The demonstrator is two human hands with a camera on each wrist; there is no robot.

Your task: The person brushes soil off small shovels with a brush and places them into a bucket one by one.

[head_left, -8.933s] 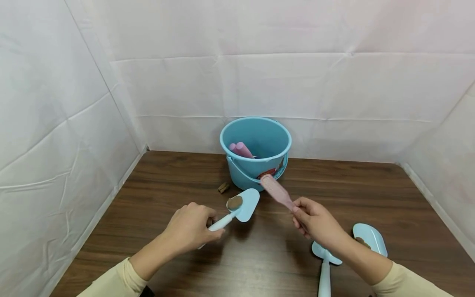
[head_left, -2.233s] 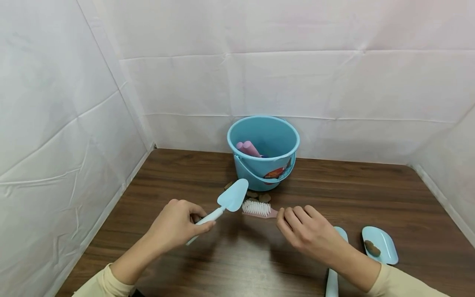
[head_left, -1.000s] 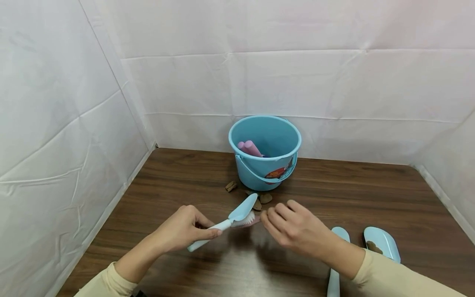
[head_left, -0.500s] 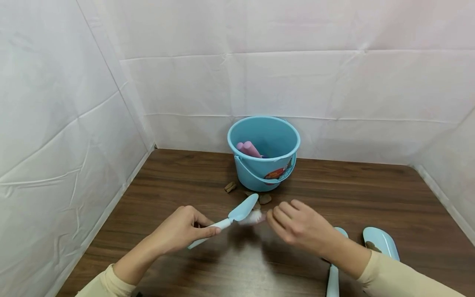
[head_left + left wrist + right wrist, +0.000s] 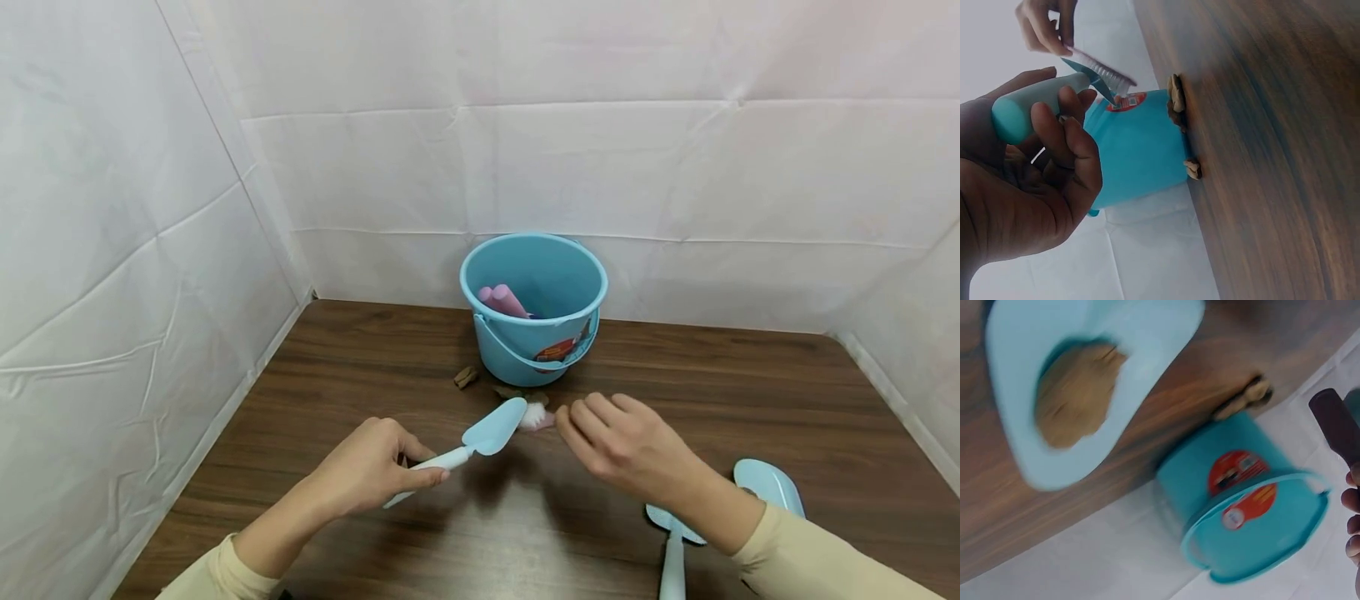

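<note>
My left hand [image 5: 367,467] grips the white handle of a light-blue trowel [image 5: 491,429], its bare blade held above the table and angled toward the bucket. My right hand [image 5: 615,442] pinches the handle of a pink brush [image 5: 534,418]. Its white bristles are at the blade's tip in the head view, and the left wrist view shows the brush head [image 5: 1107,67] right over the blade. Beyond them, brown flat pieces [image 5: 510,392] lie at the foot of the blue bucket [image 5: 506,350]. Another small brown piece [image 5: 465,377] sits to their left.
Pink handles [image 5: 507,300] lean inside the bucket. By my right forearm lie a second light-blue tool [image 5: 672,567] and a scoop [image 5: 772,483]. The right wrist view shows a brown lump [image 5: 1079,394] on a light-blue blade. White cloth walls [image 5: 600,167] surround the table.
The brown piece seen on the trowel earlier is off it; more pieces lie before the bucket. The brush turned over, swept along the blade, and just shifted away toward its tip.
</note>
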